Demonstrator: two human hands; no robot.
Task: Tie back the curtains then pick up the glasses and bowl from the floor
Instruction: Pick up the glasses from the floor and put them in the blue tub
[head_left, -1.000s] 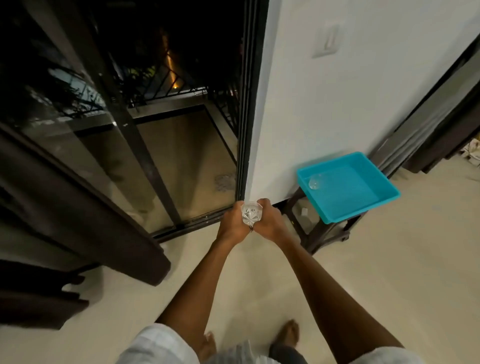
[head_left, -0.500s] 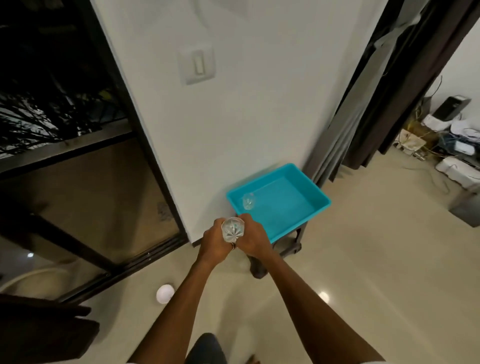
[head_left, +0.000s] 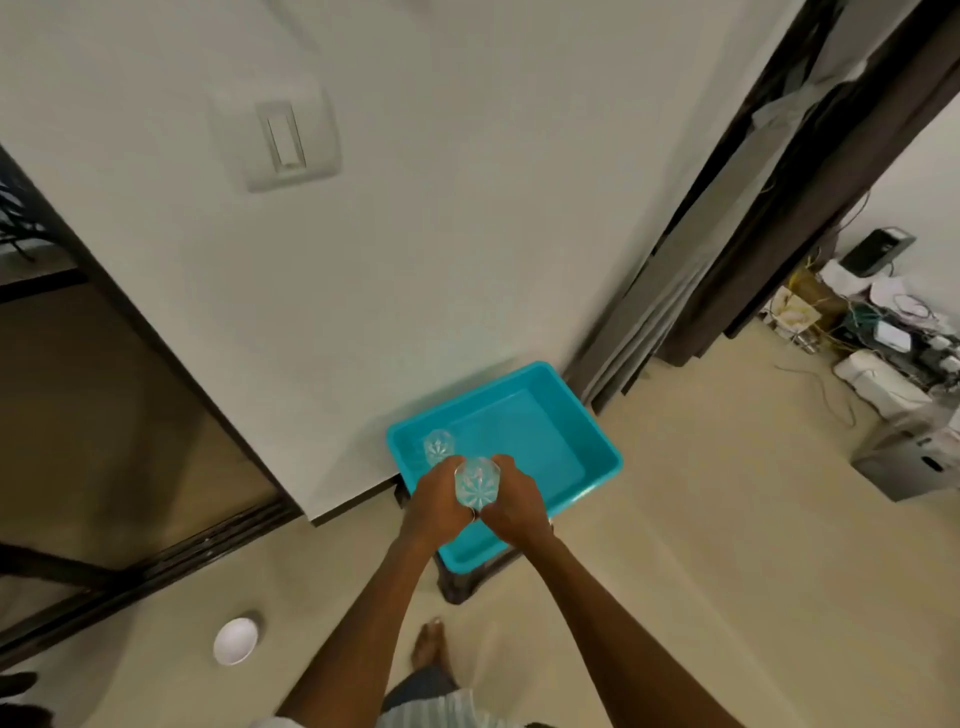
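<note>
I hold a clear cut glass (head_left: 477, 488) upright between both hands, over the near-left part of a turquoise tub (head_left: 602, 447). My left hand (head_left: 434, 506) wraps its left side and my right hand (head_left: 514, 506) its right side. A second clear glass (head_left: 439, 447) stands inside the tub at its far-left corner. A white bowl (head_left: 236, 640) lies on the floor to the lower left, apart from my hands. Dark curtains (head_left: 810, 171) hang at the upper right.
The tub rests on a dark stool (head_left: 467, 579) against a white wall with a light switch (head_left: 284, 140). A glass sliding door (head_left: 104, 415) is on the left. Cables and white devices (head_left: 883, 338) clutter the floor at the right. My bare foot (head_left: 430, 644) is below the stool.
I have stepped closer to the tub and carried the glass forward, from beside the wall to above the tub's near-left part. The white bowl has come into view on the floor.
</note>
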